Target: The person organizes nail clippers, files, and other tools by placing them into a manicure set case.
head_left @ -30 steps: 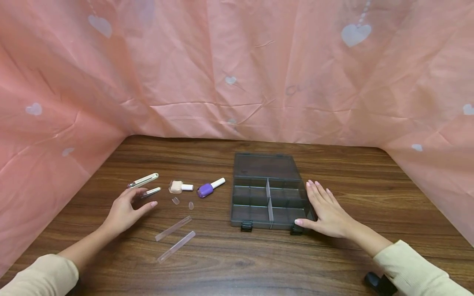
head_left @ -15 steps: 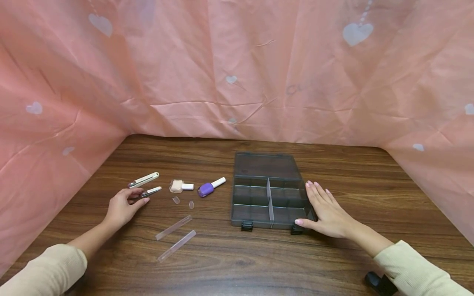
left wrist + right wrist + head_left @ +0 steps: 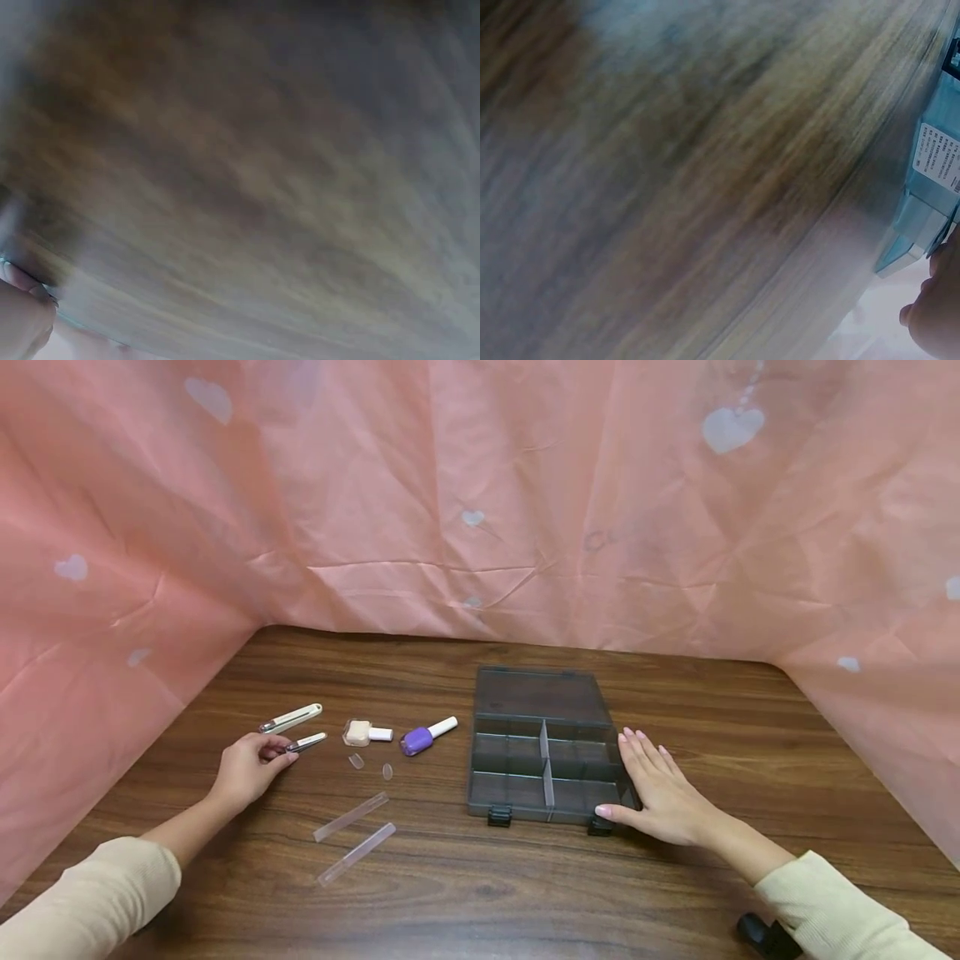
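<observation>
At the left of the table, my left hand (image 3: 246, 768) has its thumb and fingertips closed about the near end of the small nail clipper (image 3: 307, 742). Just behind it lies a larger white nail clipper (image 3: 291, 718). My right hand (image 3: 663, 793) lies with straight fingers along the right side of a dark see-through divider box (image 3: 510, 814), its thumb at the front corner. The box lid (image 3: 536, 695) is raised at the back. In the right wrist view the box's side shows a white label (image 3: 937, 157). The left wrist view catches only part of the left hand (image 3: 22, 319).
Between the left hand and the box lie a beige nail polish bottle (image 3: 358, 732) and a purple one (image 3: 417, 741). Two small clear nail tips (image 3: 387, 771) sit nearer. Two clear strips (image 3: 356, 854) lie in front. Pink cloth (image 3: 480, 568) hangs around the table.
My left hand has drawn its thumb and fingers together at the small nail clipper, which stays in about the same place. The right hand has not moved from the box.
</observation>
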Tool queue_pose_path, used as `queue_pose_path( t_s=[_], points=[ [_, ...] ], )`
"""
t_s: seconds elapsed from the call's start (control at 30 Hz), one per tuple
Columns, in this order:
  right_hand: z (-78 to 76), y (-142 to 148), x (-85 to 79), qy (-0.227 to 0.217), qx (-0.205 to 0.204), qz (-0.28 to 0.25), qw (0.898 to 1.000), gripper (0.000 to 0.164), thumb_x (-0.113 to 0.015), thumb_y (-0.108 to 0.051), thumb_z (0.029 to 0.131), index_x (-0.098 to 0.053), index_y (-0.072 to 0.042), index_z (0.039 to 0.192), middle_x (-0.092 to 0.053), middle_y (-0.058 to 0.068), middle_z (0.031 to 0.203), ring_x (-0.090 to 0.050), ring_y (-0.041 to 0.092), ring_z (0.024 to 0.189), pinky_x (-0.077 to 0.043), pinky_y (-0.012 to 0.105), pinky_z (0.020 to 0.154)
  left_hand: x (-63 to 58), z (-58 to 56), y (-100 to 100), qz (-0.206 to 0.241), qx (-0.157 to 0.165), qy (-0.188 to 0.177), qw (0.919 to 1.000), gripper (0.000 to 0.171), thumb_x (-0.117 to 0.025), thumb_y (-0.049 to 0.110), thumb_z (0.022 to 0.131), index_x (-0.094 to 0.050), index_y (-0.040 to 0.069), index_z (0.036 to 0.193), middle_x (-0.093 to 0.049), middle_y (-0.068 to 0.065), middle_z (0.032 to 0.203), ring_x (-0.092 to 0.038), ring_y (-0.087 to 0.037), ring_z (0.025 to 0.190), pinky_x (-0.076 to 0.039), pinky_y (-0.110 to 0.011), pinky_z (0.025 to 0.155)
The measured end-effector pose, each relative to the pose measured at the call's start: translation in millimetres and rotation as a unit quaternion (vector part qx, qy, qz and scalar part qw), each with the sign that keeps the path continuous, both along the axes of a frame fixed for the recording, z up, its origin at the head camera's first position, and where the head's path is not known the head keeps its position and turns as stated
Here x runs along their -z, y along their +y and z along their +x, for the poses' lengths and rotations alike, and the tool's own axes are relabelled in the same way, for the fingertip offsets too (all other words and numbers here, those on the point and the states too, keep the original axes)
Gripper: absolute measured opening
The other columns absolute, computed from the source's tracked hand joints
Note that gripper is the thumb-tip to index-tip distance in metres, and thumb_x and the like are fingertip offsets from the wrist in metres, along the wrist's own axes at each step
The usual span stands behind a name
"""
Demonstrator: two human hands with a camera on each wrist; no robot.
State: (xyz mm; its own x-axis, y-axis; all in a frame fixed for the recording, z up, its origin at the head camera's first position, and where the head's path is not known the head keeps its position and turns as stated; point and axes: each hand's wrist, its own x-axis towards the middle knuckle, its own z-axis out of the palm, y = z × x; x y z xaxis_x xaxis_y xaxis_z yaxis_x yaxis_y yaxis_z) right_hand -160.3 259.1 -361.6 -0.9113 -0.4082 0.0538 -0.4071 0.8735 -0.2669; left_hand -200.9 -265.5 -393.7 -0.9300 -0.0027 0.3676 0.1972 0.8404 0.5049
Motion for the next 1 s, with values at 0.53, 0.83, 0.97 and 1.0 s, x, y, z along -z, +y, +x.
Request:
queue_pose_path(
  t_s=[0.53, 0.83, 0.97, 1.0],
  points=[
    [0.6, -0.9, 1.3, -0.004, 0.003, -0.004, 1.000, 0.099, -0.058, -0.055, 0.083, -0.014, 0.009, 0.144, -0.010, 0.028, 0.152, -0.008, 0.044, 0.140, -0.011, 0.059, 0.110, -9.9, -1.5, -0.1, -0.006, 0.009, -0.027, 0.9996, 0.013, -0.070, 0.007, 0.079, -0.068, -0.006, 0.082, -0.069, -0.015, 0.072, -0.055, -0.005, 0.061, -0.042, -0.025, 0.057],
    [2.1, -1.5, 0.3, 0.007, 0.009, 0.018, 1.000, 0.100, -0.056, -0.058, 0.083, -0.014, 0.009, 0.144, -0.011, 0.028, 0.152, -0.010, 0.043, 0.140, -0.013, 0.059, 0.110, -17.0, -0.9, -3.6, -0.011, 0.020, -0.029, 0.9993, 0.014, -0.072, 0.008, 0.077, -0.069, -0.005, 0.082, -0.070, -0.014, 0.073, -0.058, 0.000, 0.060, -0.046, -0.021, 0.058],
    [2.4, -1.8, -0.4, 0.008, 0.010, 0.024, 1.000, 0.100, -0.055, -0.059, 0.083, -0.014, 0.009, 0.144, -0.012, 0.028, 0.152, -0.010, 0.043, 0.140, -0.012, 0.057, 0.111, -23.9, 1.0, -4.1, -0.011, 0.034, -0.022, 0.9991, 0.015, -0.072, 0.008, 0.078, -0.069, -0.006, 0.083, -0.070, -0.016, 0.075, -0.060, -0.001, 0.060, -0.047, -0.016, 0.057],
    [2.4, -1.7, -0.7, 0.008, 0.011, 0.025, 1.000, 0.100, -0.055, -0.059, 0.083, -0.014, 0.009, 0.144, -0.012, 0.028, 0.152, -0.010, 0.043, 0.140, -0.012, 0.057, 0.111, -25.9, 1.5, -3.5, -0.010, 0.037, -0.020, 0.9991, 0.015, -0.072, 0.008, 0.078, -0.069, -0.006, 0.083, -0.070, -0.016, 0.075, -0.060, -0.001, 0.061, -0.047, -0.015, 0.057]
  ],
)
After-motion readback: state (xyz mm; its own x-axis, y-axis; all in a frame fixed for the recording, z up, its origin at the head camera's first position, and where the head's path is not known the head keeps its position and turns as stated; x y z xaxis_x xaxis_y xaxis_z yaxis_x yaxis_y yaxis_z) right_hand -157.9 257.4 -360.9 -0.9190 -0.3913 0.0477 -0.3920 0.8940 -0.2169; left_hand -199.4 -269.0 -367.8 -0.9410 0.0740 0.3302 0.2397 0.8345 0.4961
